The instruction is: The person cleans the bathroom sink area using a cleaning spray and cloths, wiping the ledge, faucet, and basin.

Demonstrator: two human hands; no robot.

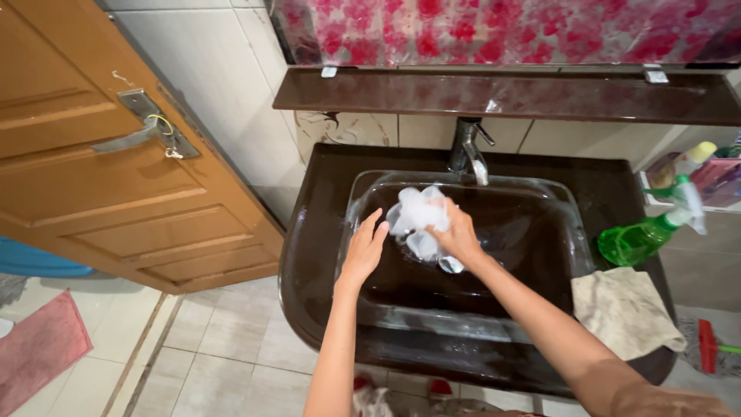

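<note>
a crumpled white mesh sponge (417, 220) is gripped in the curled fingers of the right hand (455, 235), held over the dark glossy sink (540, 232) just below the chrome tap (469, 150). the left hand (363, 251) lies flat, fingers released, just beside the sponge — scrubbing of the basin appears in hand. beyond the right wrist, a beige cloth (621, 309) and green spray bottle (644, 235) are set.
</note>
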